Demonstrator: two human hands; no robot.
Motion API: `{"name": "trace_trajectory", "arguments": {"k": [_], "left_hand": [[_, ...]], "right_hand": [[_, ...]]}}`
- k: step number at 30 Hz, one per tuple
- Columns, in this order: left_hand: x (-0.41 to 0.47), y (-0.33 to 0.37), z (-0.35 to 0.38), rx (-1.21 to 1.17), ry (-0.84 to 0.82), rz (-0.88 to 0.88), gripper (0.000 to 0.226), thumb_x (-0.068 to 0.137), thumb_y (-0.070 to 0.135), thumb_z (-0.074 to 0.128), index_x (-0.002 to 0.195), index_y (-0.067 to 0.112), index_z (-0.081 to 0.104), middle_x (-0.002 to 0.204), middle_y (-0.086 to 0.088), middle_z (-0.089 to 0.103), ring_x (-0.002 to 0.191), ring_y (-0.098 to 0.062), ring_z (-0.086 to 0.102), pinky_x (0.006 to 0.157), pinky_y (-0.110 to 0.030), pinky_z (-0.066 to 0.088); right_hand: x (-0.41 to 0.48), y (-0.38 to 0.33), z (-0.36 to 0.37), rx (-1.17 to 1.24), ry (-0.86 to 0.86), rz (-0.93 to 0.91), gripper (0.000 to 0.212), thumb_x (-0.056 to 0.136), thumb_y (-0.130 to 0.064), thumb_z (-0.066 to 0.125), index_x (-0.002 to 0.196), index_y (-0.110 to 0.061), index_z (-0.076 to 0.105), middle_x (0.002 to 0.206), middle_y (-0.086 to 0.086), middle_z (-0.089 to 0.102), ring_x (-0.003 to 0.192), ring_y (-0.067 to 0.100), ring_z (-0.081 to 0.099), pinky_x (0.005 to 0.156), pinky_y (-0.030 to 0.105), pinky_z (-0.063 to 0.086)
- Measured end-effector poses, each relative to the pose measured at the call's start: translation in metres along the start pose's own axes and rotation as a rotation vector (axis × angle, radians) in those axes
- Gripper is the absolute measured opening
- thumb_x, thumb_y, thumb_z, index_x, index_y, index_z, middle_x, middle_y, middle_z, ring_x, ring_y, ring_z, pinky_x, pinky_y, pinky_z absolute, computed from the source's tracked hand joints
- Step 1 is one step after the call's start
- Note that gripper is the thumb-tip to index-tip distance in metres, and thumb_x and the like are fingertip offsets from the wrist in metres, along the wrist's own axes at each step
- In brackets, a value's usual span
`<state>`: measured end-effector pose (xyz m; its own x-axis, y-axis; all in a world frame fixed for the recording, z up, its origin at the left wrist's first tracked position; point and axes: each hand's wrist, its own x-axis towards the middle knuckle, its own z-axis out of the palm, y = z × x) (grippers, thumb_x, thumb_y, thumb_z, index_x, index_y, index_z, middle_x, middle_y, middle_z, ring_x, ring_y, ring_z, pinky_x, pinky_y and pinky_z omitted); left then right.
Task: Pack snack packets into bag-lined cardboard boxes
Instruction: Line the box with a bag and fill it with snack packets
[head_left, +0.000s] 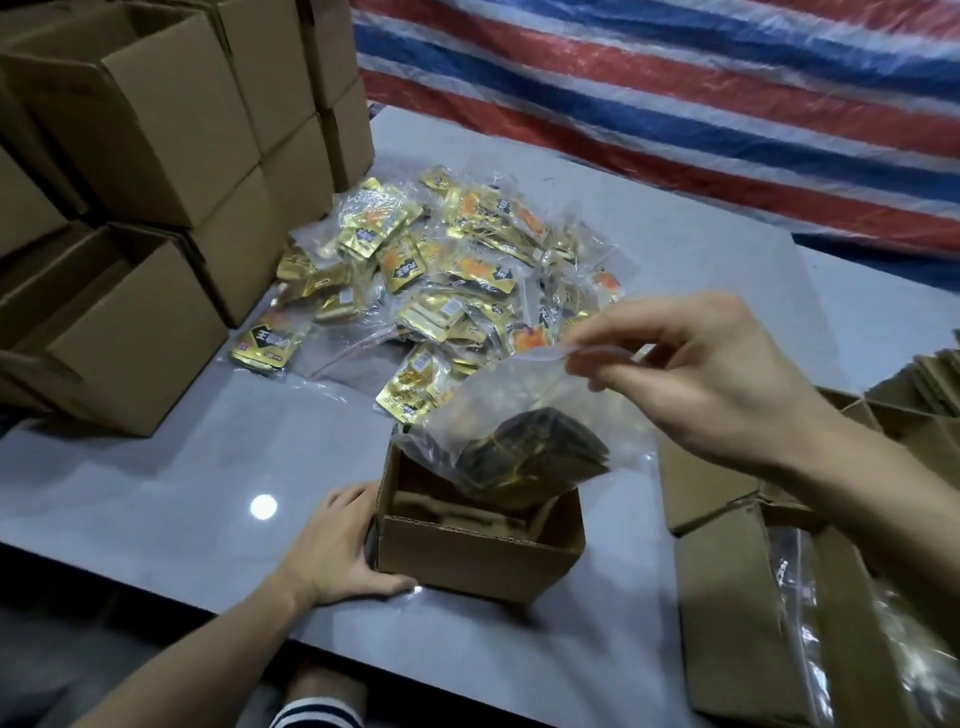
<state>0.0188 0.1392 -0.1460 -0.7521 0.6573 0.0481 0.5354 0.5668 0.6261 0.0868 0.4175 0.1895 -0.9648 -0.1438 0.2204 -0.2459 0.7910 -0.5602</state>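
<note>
Head view: on the near middle of the glossy grey table (156, 493) stands a small cardboard box (480, 556), its top open and its flaps folded down inside. The left hand (337, 545) holds this box by its left wall, with the thumb lying along the near lower corner and the fingers curved round the far-left edge.

Above the box, the right hand (691, 374) pinches the top edge of a clear plastic bag (519, 410) between thumb and fingertips. The bag hangs tilted from that grip. Its lower end, filled with a stack of snack packets (535, 457), dips into the far right part of the box, while the upper part remains above the rim.

Just beyond the box, in the middle of the table, lies a loose pile of gold snack packets (441, 270), many of them inside clear bags. Stacked cardboard boxes (156, 130) stand along the left side, some with open tops. At the right edge lie flattened cardboard boxes (737, 613), with empty clear bags (810, 623) resting on them, and farther right is a stack of flat cardboard (930, 379). A red, white and blue striped tarpaulin (675, 104) hangs behind the table's far side.
</note>
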Motion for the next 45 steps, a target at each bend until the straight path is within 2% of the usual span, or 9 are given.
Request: {"name": "trace_trajectory", "arguments": {"k": [5, 14, 20, 26, 29, 32, 38, 42, 45], "left_hand": [[0.001, 0.001, -0.002, 0.003, -0.011, 0.001, 0.083, 0.054, 0.083, 0.074, 0.119, 0.032, 0.063, 0.115, 0.025, 0.049, 0.112, -0.007, 0.052, 0.099, -0.028, 0.038], [0.001, -0.003, -0.001, 0.015, -0.014, 0.007, 0.088, 0.055, 0.085, 0.071, 0.125, 0.032, 0.061, 0.123, 0.024, 0.05, 0.122, -0.006, 0.049, 0.105, -0.03, 0.037], [0.0, 0.0, -0.003, 0.007, 0.001, 0.013, 0.086, 0.054, 0.082, 0.074, 0.124, 0.033, 0.062, 0.122, 0.028, 0.048, 0.118, -0.003, 0.048, 0.101, -0.027, 0.037], [0.001, 0.002, -0.003, 0.011, 0.012, 0.032, 0.079, 0.053, 0.078, 0.077, 0.118, 0.035, 0.062, 0.117, 0.036, 0.043, 0.112, 0.007, 0.04, 0.097, -0.023, 0.034], [0.001, 0.002, -0.003, 0.008, 0.015, 0.033, 0.079, 0.053, 0.077, 0.077, 0.119, 0.036, 0.061, 0.117, 0.039, 0.041, 0.112, 0.007, 0.041, 0.098, -0.026, 0.037], [0.002, 0.002, -0.004, 0.014, -0.009, 0.031, 0.087, 0.055, 0.081, 0.075, 0.129, 0.039, 0.058, 0.128, 0.029, 0.051, 0.121, -0.001, 0.047, 0.102, -0.031, 0.04], [0.002, 0.003, -0.004, 0.021, -0.006, 0.029, 0.08, 0.054, 0.081, 0.075, 0.12, 0.039, 0.06, 0.118, 0.036, 0.044, 0.115, 0.004, 0.044, 0.098, -0.026, 0.036], [0.001, 0.002, -0.004, 0.008, 0.019, 0.024, 0.079, 0.052, 0.078, 0.077, 0.118, 0.038, 0.06, 0.113, 0.044, 0.038, 0.112, 0.012, 0.036, 0.098, -0.02, 0.03], [0.001, 0.002, -0.002, 0.016, 0.021, 0.015, 0.082, 0.051, 0.079, 0.076, 0.119, 0.034, 0.061, 0.11, 0.038, 0.041, 0.113, 0.005, 0.045, 0.096, -0.018, 0.029]], "right_hand": [[0.008, 0.002, 0.002, 0.053, -0.082, 0.01, 0.022, 0.085, 0.002, 0.072, 0.097, -0.015, 0.08, 0.085, -0.011, 0.075, 0.079, -0.009, 0.069, 0.069, 0.007, 0.05], [0.01, 0.007, 0.013, 0.055, -0.11, 0.065, 0.023, 0.085, -0.008, 0.072, 0.096, -0.027, 0.08, 0.084, -0.013, 0.076, 0.082, 0.002, 0.072, 0.078, 0.037, 0.06], [0.01, 0.012, 0.024, 0.046, -0.096, 0.097, 0.026, 0.086, -0.007, 0.075, 0.092, -0.032, 0.079, 0.078, -0.016, 0.074, 0.07, -0.004, 0.068, 0.064, 0.012, 0.048], [0.006, 0.012, 0.027, 0.084, -0.098, 0.132, 0.024, 0.087, -0.003, 0.073, 0.098, -0.022, 0.081, 0.08, -0.011, 0.076, 0.07, -0.006, 0.067, 0.065, 0.008, 0.047], [0.006, 0.012, 0.024, 0.08, -0.185, 0.177, 0.038, 0.087, 0.009, 0.065, 0.095, -0.024, 0.082, 0.081, -0.009, 0.076, 0.073, -0.008, 0.068, 0.064, 0.009, 0.049], [0.011, 0.015, 0.023, 0.072, -0.294, 0.278, 0.052, 0.086, 0.016, 0.056, 0.089, -0.029, 0.082, 0.076, -0.009, 0.076, 0.071, -0.001, 0.07, 0.057, 0.013, 0.05], [0.027, 0.023, 0.06, 0.087, -0.387, 0.38, 0.021, 0.085, -0.004, 0.076, 0.079, -0.024, 0.074, 0.063, -0.011, 0.071, 0.057, 0.006, 0.067, 0.05, 0.013, 0.045], [0.027, 0.037, 0.092, -0.124, -0.284, 0.363, 0.007, 0.09, -0.016, 0.073, 0.092, -0.021, 0.078, 0.08, -0.011, 0.071, 0.069, -0.003, 0.06, 0.068, 0.014, 0.045], [0.017, 0.041, 0.099, -0.146, -0.178, 0.33, 0.018, 0.088, -0.039, 0.073, 0.097, -0.023, 0.075, 0.089, -0.009, 0.072, 0.081, 0.005, 0.064, 0.077, 0.028, 0.052]]}}
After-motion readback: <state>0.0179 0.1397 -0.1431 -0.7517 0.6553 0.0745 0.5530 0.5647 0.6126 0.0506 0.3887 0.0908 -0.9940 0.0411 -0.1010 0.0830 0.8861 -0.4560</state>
